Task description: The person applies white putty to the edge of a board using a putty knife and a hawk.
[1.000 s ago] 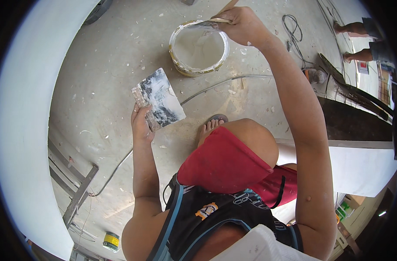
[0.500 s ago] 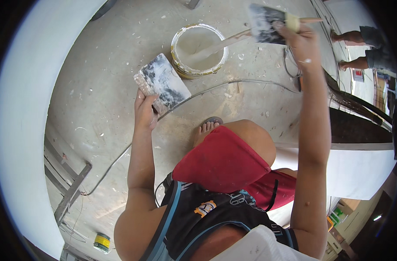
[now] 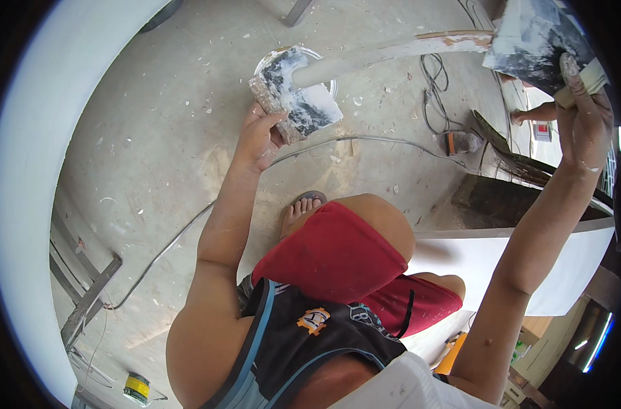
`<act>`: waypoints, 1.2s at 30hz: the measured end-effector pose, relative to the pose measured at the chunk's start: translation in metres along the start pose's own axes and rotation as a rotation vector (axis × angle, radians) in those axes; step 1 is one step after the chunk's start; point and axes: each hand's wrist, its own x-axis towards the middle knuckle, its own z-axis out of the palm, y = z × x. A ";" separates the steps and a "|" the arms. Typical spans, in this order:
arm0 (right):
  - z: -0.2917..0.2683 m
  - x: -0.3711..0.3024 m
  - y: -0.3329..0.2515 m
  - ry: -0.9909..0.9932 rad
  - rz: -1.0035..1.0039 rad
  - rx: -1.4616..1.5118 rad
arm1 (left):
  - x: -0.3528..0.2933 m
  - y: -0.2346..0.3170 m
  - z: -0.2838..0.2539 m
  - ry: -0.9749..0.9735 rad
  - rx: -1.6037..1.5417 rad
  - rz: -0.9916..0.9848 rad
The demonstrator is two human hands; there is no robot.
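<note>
My left hand [image 3: 260, 136] grips a wide putty knife [image 3: 309, 112] by its crusted back edge. White paste smears the knife's dark blade. It is above a round bucket [image 3: 333, 85], mostly hiding it. At the upper right, my right hand [image 3: 583, 112] is closed on a second wide putty knife [image 3: 538, 44] with a pale handle, also streaked with white. A wooden stick [image 3: 406, 49] stretches between the two blades. Its paste-coated end lies over the left blade; its other end passes behind the right blade, where its hold is hidden.
A grey cable [image 3: 365, 138] crosses the floor. An orange-and-grey power tool [image 3: 462, 143] with a coiled cord is at right, near a white curved panel [image 3: 562, 266]. Metal legs [image 3: 96, 293] and a small can [image 3: 137, 387] stand at left. Another person's foot [image 3: 518, 117] shows at right.
My right hand has moved right with its putty knife, and the stick has come up out of the bucket. My left hand has brought its putty knife up and right, under the stick's end.
</note>
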 end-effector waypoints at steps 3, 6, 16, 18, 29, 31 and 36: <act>0.000 -0.008 -0.001 0.080 -0.100 0.072 | -0.007 0.002 0.007 -0.035 -0.045 -0.009; -0.023 -0.010 -0.001 0.029 -0.077 0.083 | -0.012 0.005 0.010 -0.050 -0.100 -0.039; -0.038 -0.022 0.000 0.067 -0.080 0.075 | -0.017 0.002 0.013 -0.148 -0.223 -0.056; -0.043 -0.025 0.001 0.075 -0.037 0.018 | -0.017 0.001 0.011 -0.152 -0.222 -0.051; -0.060 -0.037 0.003 0.146 -0.180 0.059 | -0.016 -0.002 0.018 -0.210 -0.298 -0.044; -0.048 -0.040 -0.003 0.224 -0.165 0.075 | -0.014 -0.006 0.007 -0.198 -0.215 -0.019; -0.023 -0.052 -0.003 0.270 -0.123 0.033 | -0.018 -0.005 0.020 -0.153 -0.258 0.016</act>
